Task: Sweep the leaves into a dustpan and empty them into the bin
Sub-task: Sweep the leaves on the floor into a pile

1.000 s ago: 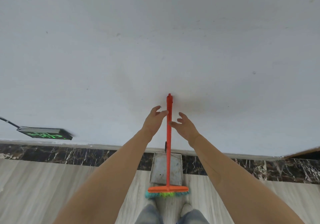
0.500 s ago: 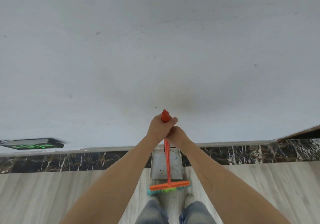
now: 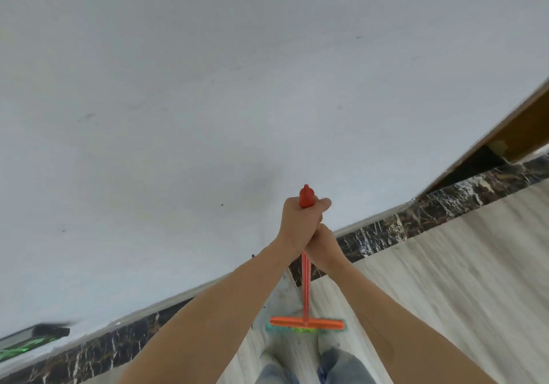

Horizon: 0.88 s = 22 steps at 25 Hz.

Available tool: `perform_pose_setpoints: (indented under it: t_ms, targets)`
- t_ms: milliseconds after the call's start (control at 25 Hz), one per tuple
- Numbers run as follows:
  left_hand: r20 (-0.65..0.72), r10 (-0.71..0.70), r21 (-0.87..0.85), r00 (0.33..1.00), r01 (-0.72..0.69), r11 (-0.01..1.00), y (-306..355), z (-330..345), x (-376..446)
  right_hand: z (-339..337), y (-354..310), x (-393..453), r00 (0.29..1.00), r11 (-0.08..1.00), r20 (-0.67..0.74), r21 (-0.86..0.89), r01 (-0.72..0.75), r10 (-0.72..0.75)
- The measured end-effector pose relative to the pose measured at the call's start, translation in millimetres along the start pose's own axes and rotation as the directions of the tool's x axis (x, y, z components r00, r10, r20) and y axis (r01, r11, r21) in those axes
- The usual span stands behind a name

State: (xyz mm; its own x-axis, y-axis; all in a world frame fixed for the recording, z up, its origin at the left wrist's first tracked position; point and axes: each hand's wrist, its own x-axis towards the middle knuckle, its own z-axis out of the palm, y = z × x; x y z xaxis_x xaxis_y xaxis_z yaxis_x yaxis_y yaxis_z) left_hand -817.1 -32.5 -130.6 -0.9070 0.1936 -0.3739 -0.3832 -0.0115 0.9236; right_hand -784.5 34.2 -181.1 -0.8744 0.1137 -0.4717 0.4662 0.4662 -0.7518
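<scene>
Pale wood-grain floor (image 3: 445,270) underfoot, met by a dark marbled skirting (image 3: 386,232) and a plain white wall (image 3: 208,101) filling the far side. Both hands now closed round the orange broom (image 3: 306,288): a second ago open either side of the handle, half a second ago wrapped on it. Left hand (image 3: 297,226) clenched at the top just under the red tip, right hand (image 3: 323,244) clasped directly below and touching it. Broom head with green-blue bristles hanging near the feet, seemingly just off the floor. Grey dustpan (image 3: 282,294) partly hidden behind the left forearm, leaning at the skirting. View tilted and swung since then, likely turning away from the wall. Tool secured, then; sweeping not yet begun. No leaves or bin in sight. Blurred green-lit sign (image 3: 23,346) low at far left; wooden door edge (image 3: 523,134) at right.
</scene>
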Motion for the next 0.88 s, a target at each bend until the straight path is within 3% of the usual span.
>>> perform_pose_setpoints:
  t_ms: [240, 360, 560, 880]
  targets:
    - [0.366, 0.038, -0.005, 0.930, -0.039, 0.999, 27.9, 161.7, -23.7, -136.7, 68.0, -66.8, 0.929, 0.979, -0.355, 0.203, -0.033, 0.105]
    - [0.546, 0.031, -0.022, 0.837, -0.023, 1.000, 33.6, 268.1, -58.8, -209.0, 125.7, -122.5, 0.814, 0.969, -0.549, 0.239, -0.067, 0.192]
    - [0.767, 0.044, -0.050, 0.640, -0.008, 0.999, 22.1, 446.8, -138.0, -318.3, 232.4, -234.8, 0.604, 0.942, -0.722, 0.250, -0.224, 0.336]
    - [0.938, 0.020, -0.026, 0.347, 0.014, 1.000, -26.0, 634.8, -267.4, -417.0, 366.6, -376.8, 0.263, 0.821, -0.820, 0.369, -0.436, 0.508]
